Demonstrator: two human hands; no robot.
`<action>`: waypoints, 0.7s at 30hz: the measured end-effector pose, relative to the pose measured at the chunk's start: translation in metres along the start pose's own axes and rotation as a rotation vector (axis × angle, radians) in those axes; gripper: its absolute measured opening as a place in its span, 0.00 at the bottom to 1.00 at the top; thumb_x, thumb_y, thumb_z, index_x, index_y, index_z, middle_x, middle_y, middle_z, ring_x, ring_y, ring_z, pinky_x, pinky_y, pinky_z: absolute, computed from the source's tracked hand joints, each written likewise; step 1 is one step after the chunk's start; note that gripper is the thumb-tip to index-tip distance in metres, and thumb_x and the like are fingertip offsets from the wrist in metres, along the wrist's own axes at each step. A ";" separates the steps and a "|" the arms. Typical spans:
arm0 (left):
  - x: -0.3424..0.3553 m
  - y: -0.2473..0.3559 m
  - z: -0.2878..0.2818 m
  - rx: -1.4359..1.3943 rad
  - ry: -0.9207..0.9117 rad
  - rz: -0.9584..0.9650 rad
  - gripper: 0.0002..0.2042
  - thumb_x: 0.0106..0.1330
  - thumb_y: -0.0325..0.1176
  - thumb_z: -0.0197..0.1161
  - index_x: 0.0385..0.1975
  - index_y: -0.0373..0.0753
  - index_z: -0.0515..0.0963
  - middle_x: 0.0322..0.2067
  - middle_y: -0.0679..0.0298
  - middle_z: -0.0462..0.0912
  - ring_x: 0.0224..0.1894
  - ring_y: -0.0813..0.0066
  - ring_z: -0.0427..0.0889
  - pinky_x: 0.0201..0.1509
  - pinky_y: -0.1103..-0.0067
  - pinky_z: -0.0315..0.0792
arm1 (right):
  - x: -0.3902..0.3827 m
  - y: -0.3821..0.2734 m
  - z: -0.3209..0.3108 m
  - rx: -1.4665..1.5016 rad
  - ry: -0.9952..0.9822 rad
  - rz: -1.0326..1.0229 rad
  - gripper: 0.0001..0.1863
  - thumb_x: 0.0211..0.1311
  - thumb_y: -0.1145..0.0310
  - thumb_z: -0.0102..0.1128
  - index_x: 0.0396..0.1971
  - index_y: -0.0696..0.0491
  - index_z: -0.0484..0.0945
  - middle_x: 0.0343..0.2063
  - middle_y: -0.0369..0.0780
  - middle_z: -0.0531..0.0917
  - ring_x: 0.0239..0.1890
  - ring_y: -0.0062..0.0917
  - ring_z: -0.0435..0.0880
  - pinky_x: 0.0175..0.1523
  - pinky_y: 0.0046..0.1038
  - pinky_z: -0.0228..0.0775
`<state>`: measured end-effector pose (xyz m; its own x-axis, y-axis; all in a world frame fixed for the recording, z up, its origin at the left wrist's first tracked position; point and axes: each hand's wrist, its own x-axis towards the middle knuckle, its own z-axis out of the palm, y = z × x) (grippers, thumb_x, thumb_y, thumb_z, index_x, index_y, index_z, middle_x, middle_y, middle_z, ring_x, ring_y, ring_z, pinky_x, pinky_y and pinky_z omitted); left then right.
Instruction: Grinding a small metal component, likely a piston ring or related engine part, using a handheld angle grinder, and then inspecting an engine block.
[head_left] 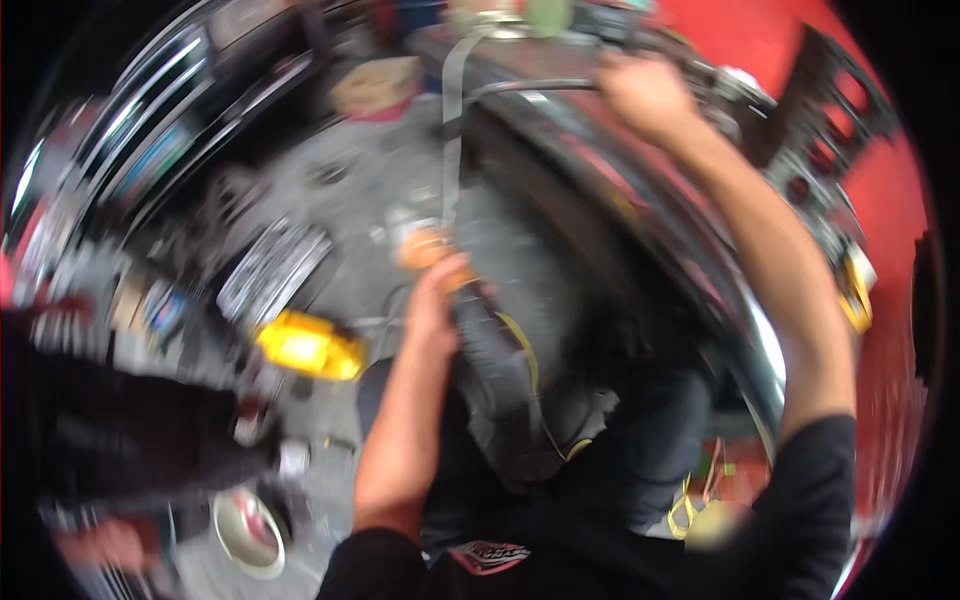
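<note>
A grey, worn-looking floor [345, 205] is spreading across the middle of the cluttered workspace, and blur is softening most of the details. Along its right edge a long, dark ledge with a glossy rim [768, 350] is running down toward the lower right, while a broad red surface [885, 210] is lying beyond it. The person's left hand [432, 305] is wrapping its fingers around a long, black-bodied tool with a rounded orange end [485, 345], which is slanting over the floor just left of the ledge, its lower part sitting between the person's dark-trousered legs [640, 440]. From beside the orange end a flat, pale-grey strap [453, 110] is stretching up toward the ledge's far end. The right hand [645, 90] is hovering or resting over the ledge's far part, beside the end of a slim, dark rod [535, 86]; its fingers are looking bent, but I cannot tell whether they are holding it. Near the red surface's left edge a black metal piece with round holes [840, 105] is lying. Toward the floor's left edge a bright yellow, blocky object [312, 346] is sitting near a grey, oblong tray-like item [272, 270].
</note>
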<state>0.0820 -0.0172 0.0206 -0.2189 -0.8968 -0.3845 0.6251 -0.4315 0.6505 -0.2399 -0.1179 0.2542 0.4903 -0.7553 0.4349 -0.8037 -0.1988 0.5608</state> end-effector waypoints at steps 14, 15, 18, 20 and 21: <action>-0.034 -0.051 -0.006 -0.074 0.081 -0.075 0.23 0.59 0.35 0.78 0.48 0.32 0.76 0.31 0.55 0.82 0.24 0.61 0.87 0.28 0.64 0.84 | 0.102 -0.121 -0.144 0.234 0.389 -0.322 0.09 0.73 0.66 0.64 0.46 0.55 0.81 0.48 0.45 0.84 0.45 0.49 0.85 0.53 0.46 0.79; -0.033 -0.052 -0.001 -0.076 0.076 -0.080 0.22 0.59 0.35 0.78 0.48 0.32 0.76 0.31 0.54 0.82 0.24 0.61 0.87 0.28 0.64 0.84 | 0.104 -0.128 -0.163 0.246 0.376 -0.400 0.10 0.74 0.68 0.63 0.50 0.55 0.82 0.49 0.45 0.86 0.46 0.46 0.87 0.54 0.42 0.80; -0.026 -0.058 0.005 -0.072 0.063 -0.074 0.22 0.59 0.35 0.78 0.47 0.31 0.76 0.31 0.54 0.82 0.24 0.61 0.87 0.27 0.65 0.84 | 0.075 -0.171 -0.228 0.066 0.564 -0.459 0.18 0.58 0.60 0.73 0.40 0.57 0.83 0.38 0.46 0.84 0.42 0.45 0.86 0.50 0.46 0.78; -0.026 -0.058 -0.001 -0.067 0.080 -0.063 0.22 0.60 0.35 0.78 0.47 0.31 0.76 0.31 0.54 0.82 0.24 0.61 0.86 0.27 0.65 0.84 | 0.091 -0.186 -0.213 0.164 0.850 -0.469 0.11 0.59 0.64 0.71 0.26 0.53 0.79 0.28 0.41 0.79 0.30 0.42 0.81 0.37 0.43 0.72; -0.027 -0.056 0.000 -0.062 0.087 -0.052 0.22 0.60 0.35 0.78 0.47 0.31 0.76 0.30 0.54 0.82 0.24 0.61 0.86 0.27 0.64 0.84 | 0.087 -0.194 -0.226 0.087 0.832 -0.457 0.10 0.58 0.65 0.71 0.26 0.53 0.79 0.28 0.41 0.79 0.30 0.42 0.81 0.37 0.43 0.72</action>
<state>0.0533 0.0315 -0.0054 -0.1880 -0.8603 -0.4739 0.6606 -0.4678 0.5872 0.0345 -0.0035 0.3426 0.8192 0.0867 0.5669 -0.4805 -0.4360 0.7610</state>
